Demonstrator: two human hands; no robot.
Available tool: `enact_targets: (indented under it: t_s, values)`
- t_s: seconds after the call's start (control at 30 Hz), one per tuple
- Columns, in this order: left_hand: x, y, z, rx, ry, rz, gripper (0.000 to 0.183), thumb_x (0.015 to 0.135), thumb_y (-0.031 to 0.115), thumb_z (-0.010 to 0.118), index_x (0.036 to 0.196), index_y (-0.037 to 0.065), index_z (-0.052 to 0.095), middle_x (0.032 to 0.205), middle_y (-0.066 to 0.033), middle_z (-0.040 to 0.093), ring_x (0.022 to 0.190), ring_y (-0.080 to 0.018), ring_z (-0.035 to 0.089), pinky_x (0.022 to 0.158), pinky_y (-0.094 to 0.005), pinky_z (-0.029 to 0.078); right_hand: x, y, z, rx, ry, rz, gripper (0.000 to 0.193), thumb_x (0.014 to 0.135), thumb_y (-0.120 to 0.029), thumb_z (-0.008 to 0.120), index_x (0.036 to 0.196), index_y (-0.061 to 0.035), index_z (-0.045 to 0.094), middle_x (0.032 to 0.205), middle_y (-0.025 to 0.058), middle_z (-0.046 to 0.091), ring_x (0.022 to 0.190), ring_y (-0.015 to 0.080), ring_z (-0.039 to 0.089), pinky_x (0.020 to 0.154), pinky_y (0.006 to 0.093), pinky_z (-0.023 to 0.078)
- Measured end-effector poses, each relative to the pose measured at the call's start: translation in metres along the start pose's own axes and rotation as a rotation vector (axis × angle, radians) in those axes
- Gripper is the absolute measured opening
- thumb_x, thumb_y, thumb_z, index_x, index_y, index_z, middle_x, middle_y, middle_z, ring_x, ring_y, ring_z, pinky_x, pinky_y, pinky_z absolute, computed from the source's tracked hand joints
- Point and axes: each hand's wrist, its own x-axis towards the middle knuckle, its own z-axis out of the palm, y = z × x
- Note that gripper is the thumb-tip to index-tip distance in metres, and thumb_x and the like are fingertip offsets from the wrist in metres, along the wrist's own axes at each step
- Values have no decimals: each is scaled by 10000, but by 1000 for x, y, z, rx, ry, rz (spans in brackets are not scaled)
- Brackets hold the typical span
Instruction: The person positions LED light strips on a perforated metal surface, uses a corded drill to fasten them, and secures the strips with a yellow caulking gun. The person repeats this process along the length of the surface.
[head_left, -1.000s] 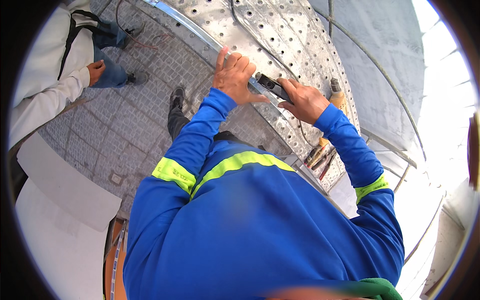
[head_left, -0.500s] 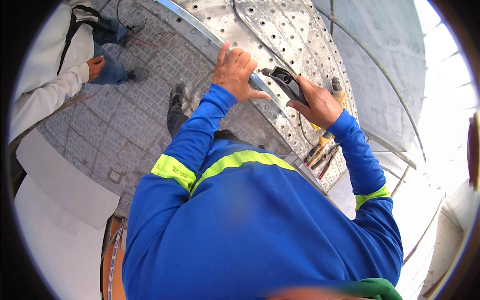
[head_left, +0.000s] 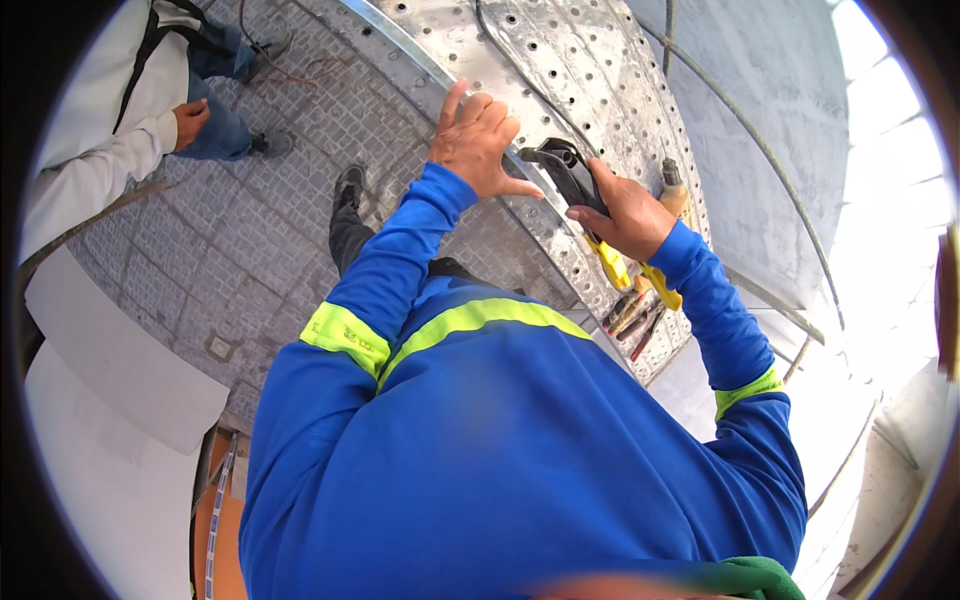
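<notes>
A thin shiny metal strip [head_left: 400,40] runs along the curved edge of a perforated metal sheet [head_left: 610,95]. My left hand [head_left: 474,145] rests on the strip with its fingers and thumb spread. To the right of it, my right hand [head_left: 628,212] is closed around a clamp-like hand tool [head_left: 568,178] with a black head and two yellow handles. The black head reaches the strip just beside my left thumb; whether it grips the strip I cannot tell. Below my right hand the yellow handles stick out, spread apart.
A bottle [head_left: 674,190] and several hand tools [head_left: 630,315] lie on the sheet to the right. A dark cable [head_left: 520,70] crosses the sheet, and a rope [head_left: 760,140] hangs beyond. Another person [head_left: 130,100] stands at the far left on the paved floor [head_left: 270,210].
The tool has turned slightly in my right hand and its head sits closer to the strip. Its yellow handles now show more. My left hand stays on the strip.
</notes>
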Motion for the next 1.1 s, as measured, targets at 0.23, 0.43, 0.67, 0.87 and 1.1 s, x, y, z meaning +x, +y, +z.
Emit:
enact_targets:
  t_s: [0.23, 0.43, 0.67, 0.87, 1.1]
  values:
    - [2, -1, 0, 15, -48, -17, 856, 525, 802, 813, 1012, 108, 693, 1090, -40, 627, 1218, -253, 527, 1260, -540, 126, 7, -11, -5, -169, 37, -128, 304, 950, -154, 671, 1071, -5, 436, 838, 268, 646, 819, 468, 658, 697, 511, 509]
    - [-1, -2, 1, 41, -2, 18, 891, 529, 856, 765, 1015, 112, 703, 1082, -37, 625, 1237, -245, 509, 1277, -520, 102, 17, -21, -11, 37, -144, 216, 505, 951, -265, 757, 1246, 34, 477, 879, 253, 690, 795, 393, 702, 722, 461, 548]
    - [1, -4, 4, 18, -65, -2, 929, 528, 876, 750, 1055, 112, 714, 1088, -30, 616, 1254, -234, 499, 1288, -517, 76, 11, -38, 4, -66, 27, 233, 459, 938, -223, 747, 1215, 25, 478, 842, 256, 673, 807, 440, 691, 720, 479, 542]
    - [2, -4, 0, 6, -56, -7, 810, 564, 773, 798, 1021, 111, 702, 1085, -39, 624, 1241, -244, 504, 1269, -506, 133, 9, -38, 11, -48, 75, 251, 536, 934, -238, 756, 1288, 27, 453, 888, 278, 678, 813, 450, 695, 706, 483, 544]
    - [2, -4, 3, 14, -85, -3, 928, 524, 874, 756, 1068, 123, 721, 1075, -27, 614, 1262, -225, 490, 1290, -498, 64, 12, -32, 2, -270, 53, 20, 533, 951, -284, 752, 1267, 27, 456, 946, 262, 681, 807, 401, 705, 695, 459, 564]
